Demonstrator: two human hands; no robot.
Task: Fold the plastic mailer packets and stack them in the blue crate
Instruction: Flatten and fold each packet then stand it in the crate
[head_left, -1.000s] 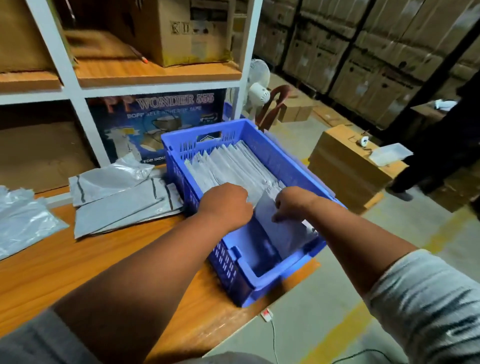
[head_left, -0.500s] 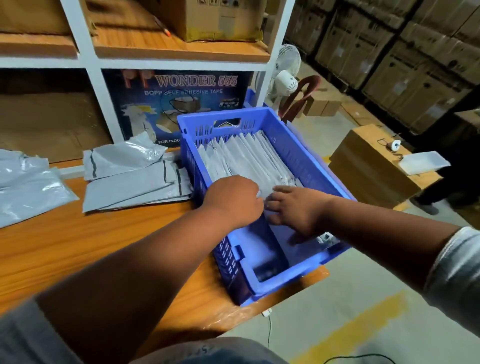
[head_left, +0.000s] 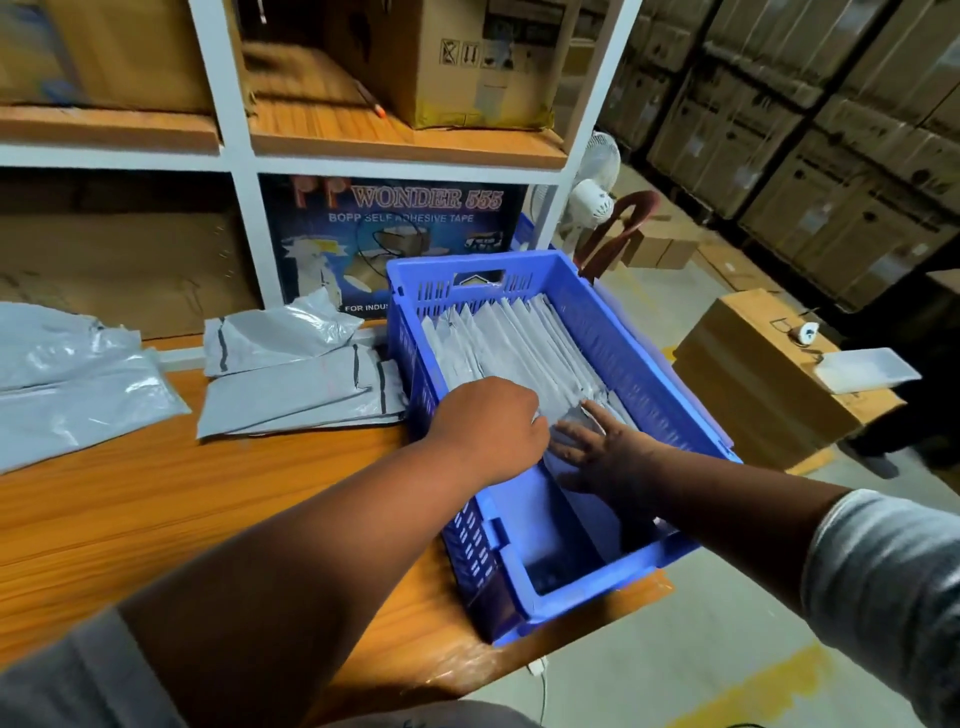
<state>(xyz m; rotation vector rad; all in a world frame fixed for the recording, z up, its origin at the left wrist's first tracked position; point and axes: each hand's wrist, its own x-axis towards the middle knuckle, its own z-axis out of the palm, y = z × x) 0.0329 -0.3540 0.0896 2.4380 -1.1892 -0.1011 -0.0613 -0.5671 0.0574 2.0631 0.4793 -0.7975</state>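
Observation:
A blue crate (head_left: 654, 358) stands on the wooden table's right end, holding a row of folded grey mailer packets (head_left: 519, 343) that lean toward its far wall. Both my hands are inside the crate at the near end of that row. My left hand (head_left: 488, 426) has its fingers curled down onto the nearest packet; whether it grips it is hidden. My right hand (head_left: 602, 452) lies flat with fingers spread, pressing the same packet against the row. Unfolded grey mailers (head_left: 296, 395) lie on the table left of the crate.
More loose mailers (head_left: 67, 384) lie at the table's (head_left: 156, 509) far left. A white shelf unit (head_left: 244, 171) with cardboard boxes and a tape carton (head_left: 395, 244) stands behind. Right of the crate are a fan (head_left: 592, 197), brown boxes (head_left: 763, 374) and floor.
My right hand went from gripping the packet in a fist to lying flat on it with fingers spread. The packet now stands against the row. The camera moved closer.

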